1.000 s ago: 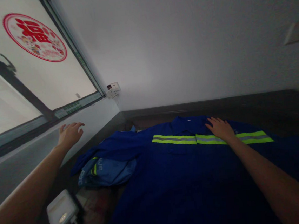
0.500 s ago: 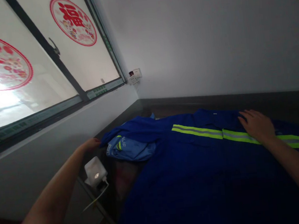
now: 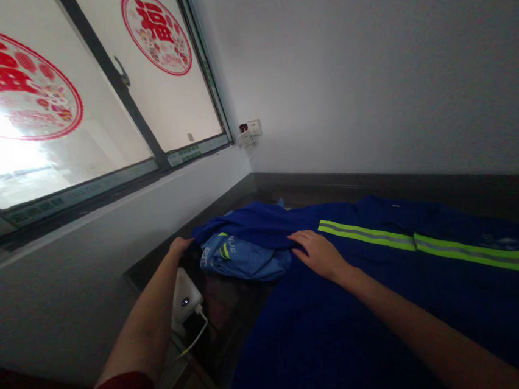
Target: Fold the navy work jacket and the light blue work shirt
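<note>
A dark blue work jacket with a yellow-green and grey reflective stripe lies spread out, its collar toward the wall. My left hand is closed on the end of its left-hand sleeve, fingertips partly hidden. Where that sleeve meets the body, my right hand rests on the cloth, fingers stretched out and thumb apart. Partly under the sleeve sits a lighter blue bundle of cloth with white lettering and a small yellow-green mark.
Below my left forearm a white device with a cable stands near the dark table's left edge. Wall sockets are in the corner. A window with red round stickers is on the left, and a grey wall runs behind.
My right hand has moved left from the jacket's chest stripe to the base of the sleeve. My left hand stays at the sleeve end. The view has shifted slightly left.
</note>
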Action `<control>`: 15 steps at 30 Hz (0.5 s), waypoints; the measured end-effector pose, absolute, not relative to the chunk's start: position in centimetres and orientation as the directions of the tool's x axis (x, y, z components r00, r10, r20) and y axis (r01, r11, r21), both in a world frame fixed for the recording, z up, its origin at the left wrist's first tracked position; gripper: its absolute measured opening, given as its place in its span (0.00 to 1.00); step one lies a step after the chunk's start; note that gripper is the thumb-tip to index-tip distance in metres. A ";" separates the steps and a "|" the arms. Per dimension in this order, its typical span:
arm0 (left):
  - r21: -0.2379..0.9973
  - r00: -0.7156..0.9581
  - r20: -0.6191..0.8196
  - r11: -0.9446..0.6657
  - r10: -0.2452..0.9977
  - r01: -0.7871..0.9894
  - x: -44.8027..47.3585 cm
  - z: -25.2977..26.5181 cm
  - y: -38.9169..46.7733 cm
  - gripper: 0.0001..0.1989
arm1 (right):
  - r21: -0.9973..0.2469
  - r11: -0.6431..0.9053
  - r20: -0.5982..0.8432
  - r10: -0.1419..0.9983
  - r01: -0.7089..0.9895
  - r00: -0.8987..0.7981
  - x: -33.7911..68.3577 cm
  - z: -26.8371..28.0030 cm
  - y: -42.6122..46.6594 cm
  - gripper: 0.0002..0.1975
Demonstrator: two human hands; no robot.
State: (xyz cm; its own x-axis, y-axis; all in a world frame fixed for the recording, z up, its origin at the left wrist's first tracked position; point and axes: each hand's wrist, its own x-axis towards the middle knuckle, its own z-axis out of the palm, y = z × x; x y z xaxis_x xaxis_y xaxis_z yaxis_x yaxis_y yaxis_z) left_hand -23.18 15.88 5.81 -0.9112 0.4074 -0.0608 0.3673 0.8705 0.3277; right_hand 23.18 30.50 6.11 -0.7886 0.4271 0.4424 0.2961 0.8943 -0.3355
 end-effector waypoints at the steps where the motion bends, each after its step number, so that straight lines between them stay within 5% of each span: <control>1: 0.369 -0.924 -0.081 0.873 0.373 0.320 -23.3 5.7 16.0 0.16 | -0.344 0.886 0.413 0.441 0.312 -0.797 22.0 5.8 29.6 0.20; 10: 0.761 -0.918 -0.097 0.623 0.385 0.181 -22.7 7.7 16.5 0.10 | -0.159 0.849 0.427 0.519 0.503 -0.741 18.5 3.1 29.5 0.26; 15: 0.894 -0.904 0.076 0.373 0.421 0.249 -23.5 13.6 16.3 0.10 | -0.293 0.832 0.503 0.553 0.471 -0.664 18.9 2.6 30.4 0.20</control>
